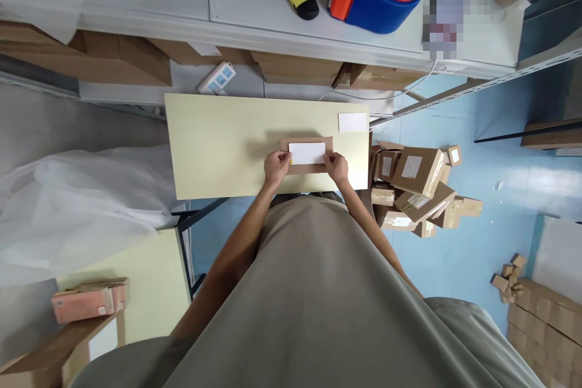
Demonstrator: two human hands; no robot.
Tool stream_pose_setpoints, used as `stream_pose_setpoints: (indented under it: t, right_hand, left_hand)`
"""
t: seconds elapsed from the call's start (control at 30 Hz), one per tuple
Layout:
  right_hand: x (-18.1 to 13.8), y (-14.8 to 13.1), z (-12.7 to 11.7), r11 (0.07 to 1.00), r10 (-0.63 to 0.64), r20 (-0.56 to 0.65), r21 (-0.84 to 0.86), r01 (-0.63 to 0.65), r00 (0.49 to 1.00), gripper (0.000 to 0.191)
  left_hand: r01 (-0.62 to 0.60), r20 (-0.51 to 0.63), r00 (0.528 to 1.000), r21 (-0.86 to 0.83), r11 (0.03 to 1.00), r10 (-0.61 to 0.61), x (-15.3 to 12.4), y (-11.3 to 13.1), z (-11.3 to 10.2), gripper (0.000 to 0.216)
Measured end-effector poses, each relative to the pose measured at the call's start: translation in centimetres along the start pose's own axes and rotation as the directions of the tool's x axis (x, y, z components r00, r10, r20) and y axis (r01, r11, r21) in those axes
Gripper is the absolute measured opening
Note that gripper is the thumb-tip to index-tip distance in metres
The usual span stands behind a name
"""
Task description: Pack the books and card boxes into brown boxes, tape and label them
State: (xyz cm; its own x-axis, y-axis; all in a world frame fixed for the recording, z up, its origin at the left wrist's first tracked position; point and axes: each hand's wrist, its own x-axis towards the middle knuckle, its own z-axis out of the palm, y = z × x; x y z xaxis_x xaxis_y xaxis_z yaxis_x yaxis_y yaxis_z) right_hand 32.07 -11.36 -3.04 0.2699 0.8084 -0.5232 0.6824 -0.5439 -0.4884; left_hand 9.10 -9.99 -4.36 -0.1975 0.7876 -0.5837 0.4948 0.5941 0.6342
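Cartons (pixel 418 173) heaped right of table (pixel 213 145); slip (pixel 353 122) laid at its far right. White label (pixel 307 153) over brown box (pixel 307 170) pinched in closed fingers of left hand (pixel 276 168) and right hand (pixel 337 168).

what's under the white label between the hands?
A brown cardboard piece, its border showing around the white label; below that, the pale yellow table. The cardboard face directly under the label is covered, so any markings there can't be seen.

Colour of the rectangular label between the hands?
The rectangular label is white, with a small yellow mark near its lower left corner; best in head view.
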Motion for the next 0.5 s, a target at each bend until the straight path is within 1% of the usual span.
stream_pose_setpoints:
  t: [0.23,0.4,0.5]
  right_hand:
    - [0.3,-0.7,-0.4,0.993,0.005,0.041,-0.118,0.000,0.999,0.023]
    - [0.0,-1.4,-0.2,0.982,0.009,0.042,-0.188,-0.001,0.999,0.024]
    - [-0.1,-1.6,-0.4,0.979,-0.009,0.042,-0.205,0.018,0.999,0.025]
  left_hand:
    - [0.021,-0.034,0.999,0.055,0.998,-0.019,-0.2,0.6,0.3,0.026]
    - [0.040,-0.056,0.998,0.074,0.996,-0.036,-0.5,1.2,0.4,0.023]
    - [0.039,-0.070,0.997,0.079,0.996,-0.033,-0.8,1.5,0.5,0.022]
